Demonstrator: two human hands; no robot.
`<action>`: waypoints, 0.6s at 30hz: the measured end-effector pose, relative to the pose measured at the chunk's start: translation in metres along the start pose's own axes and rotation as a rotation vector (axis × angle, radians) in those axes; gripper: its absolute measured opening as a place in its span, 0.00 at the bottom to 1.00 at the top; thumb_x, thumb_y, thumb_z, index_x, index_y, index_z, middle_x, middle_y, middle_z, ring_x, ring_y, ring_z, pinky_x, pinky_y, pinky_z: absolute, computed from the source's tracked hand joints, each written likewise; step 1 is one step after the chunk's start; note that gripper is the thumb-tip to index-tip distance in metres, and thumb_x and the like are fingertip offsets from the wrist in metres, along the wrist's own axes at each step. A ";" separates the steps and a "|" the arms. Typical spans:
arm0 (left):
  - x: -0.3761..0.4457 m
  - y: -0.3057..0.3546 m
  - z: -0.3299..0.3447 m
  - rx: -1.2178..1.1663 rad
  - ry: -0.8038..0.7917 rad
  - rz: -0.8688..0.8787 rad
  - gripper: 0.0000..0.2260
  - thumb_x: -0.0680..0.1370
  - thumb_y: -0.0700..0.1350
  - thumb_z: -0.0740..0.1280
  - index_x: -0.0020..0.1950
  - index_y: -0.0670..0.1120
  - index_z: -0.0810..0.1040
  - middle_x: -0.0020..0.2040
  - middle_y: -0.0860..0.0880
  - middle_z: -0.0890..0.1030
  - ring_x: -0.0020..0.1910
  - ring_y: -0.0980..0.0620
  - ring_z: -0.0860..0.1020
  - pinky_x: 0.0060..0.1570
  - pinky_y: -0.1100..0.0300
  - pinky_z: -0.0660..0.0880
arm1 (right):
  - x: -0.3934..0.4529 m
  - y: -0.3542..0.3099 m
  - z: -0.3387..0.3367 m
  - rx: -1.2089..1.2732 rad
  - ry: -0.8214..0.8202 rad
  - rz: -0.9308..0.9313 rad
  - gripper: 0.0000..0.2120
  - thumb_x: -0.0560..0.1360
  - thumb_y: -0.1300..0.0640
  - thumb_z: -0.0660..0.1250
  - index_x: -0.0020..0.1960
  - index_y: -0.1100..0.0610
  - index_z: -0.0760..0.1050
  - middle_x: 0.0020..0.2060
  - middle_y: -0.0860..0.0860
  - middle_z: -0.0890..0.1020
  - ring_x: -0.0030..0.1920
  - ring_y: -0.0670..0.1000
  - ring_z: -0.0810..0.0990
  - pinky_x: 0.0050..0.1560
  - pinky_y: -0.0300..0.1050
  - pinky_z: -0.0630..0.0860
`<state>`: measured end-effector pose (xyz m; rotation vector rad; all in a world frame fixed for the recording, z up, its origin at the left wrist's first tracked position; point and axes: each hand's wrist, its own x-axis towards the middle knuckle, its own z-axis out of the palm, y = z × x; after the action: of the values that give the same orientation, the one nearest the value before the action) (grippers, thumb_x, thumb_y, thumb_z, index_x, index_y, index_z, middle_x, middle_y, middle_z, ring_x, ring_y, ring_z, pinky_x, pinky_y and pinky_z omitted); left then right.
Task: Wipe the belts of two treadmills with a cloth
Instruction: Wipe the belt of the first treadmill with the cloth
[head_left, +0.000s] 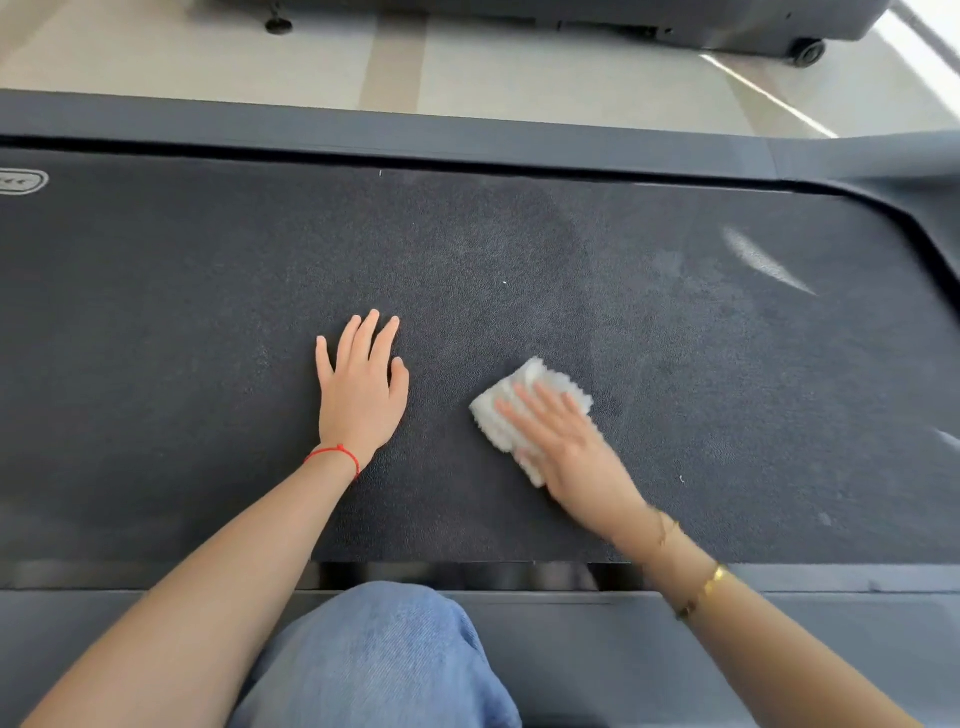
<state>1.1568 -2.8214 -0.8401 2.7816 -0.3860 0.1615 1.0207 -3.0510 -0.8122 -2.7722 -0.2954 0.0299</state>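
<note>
Pressing flat, my right hand (566, 447) pins the cloth (519, 410); my open left hand (361, 384) braces at nine o'clock. Pale streaks (763, 262) at two o'clock on the belt (208, 312) may get missed, I judge.

Looks like a gym or fitness room to me. There's a wide dark treadmill belt (519, 249) with grey side rails (363, 122) filling most of the view, and past it another machine's base (571, 15) on a little transport wheel (810, 52), parked on a pale tiled floor (519, 73) with beige stripes.
</note>
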 end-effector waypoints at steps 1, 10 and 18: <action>0.000 -0.001 0.000 0.007 -0.005 -0.004 0.22 0.83 0.47 0.56 0.78 0.50 0.63 0.79 0.48 0.62 0.79 0.49 0.56 0.77 0.39 0.48 | 0.008 0.011 -0.004 0.005 0.048 0.102 0.24 0.82 0.59 0.57 0.78 0.54 0.59 0.78 0.54 0.59 0.79 0.56 0.52 0.78 0.57 0.51; -0.002 0.001 0.003 0.027 -0.006 -0.017 0.23 0.83 0.48 0.55 0.79 0.50 0.62 0.79 0.49 0.61 0.79 0.49 0.55 0.77 0.39 0.48 | -0.030 -0.036 0.016 -0.041 -0.004 -0.089 0.26 0.81 0.59 0.53 0.78 0.51 0.56 0.78 0.49 0.56 0.79 0.54 0.48 0.78 0.53 0.44; -0.002 0.000 0.003 0.034 -0.016 -0.016 0.23 0.83 0.48 0.54 0.79 0.50 0.61 0.79 0.49 0.60 0.79 0.49 0.55 0.77 0.39 0.47 | -0.023 0.014 -0.003 -0.113 0.087 -0.003 0.27 0.78 0.63 0.61 0.76 0.56 0.61 0.74 0.56 0.67 0.76 0.59 0.60 0.74 0.58 0.58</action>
<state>1.1547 -2.8216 -0.8430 2.8202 -0.3687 0.1431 1.0013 -3.0700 -0.8145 -2.8752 -0.2874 -0.1108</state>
